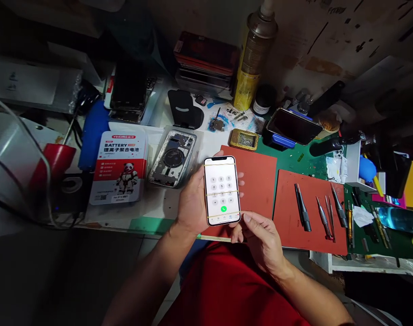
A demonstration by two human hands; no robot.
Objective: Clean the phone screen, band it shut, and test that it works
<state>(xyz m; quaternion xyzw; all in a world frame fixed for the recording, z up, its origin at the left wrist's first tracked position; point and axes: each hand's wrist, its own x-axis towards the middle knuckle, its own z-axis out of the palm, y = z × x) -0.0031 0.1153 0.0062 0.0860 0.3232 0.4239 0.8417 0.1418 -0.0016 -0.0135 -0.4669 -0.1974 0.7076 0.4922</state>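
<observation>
My left hand (pixel 192 203) holds a lit smartphone (pixel 221 170) upright, with its fingertips showing past the right edge. On the screen is a dial keypad with a green call button. Thin yellowish rubber bands (pixel 215 194) cross the screen at several heights. My right hand (pixel 262 235) is closed in a pinch at the phone's lower right corner, where the lowest band runs towards the fingertips. Below the phone lies the edge of a red mat (pixel 257 181).
To the left stand a battery package (pixel 102 181) and an opened phone housing (pixel 172 158). A small metal tin (pixel 243 139) and a phone on a stand (pixel 294 126) are behind. On the right mat (pixel 284 190) lie tweezers (pixel 323 218); a spray can (pixel 249 68) stands at the back.
</observation>
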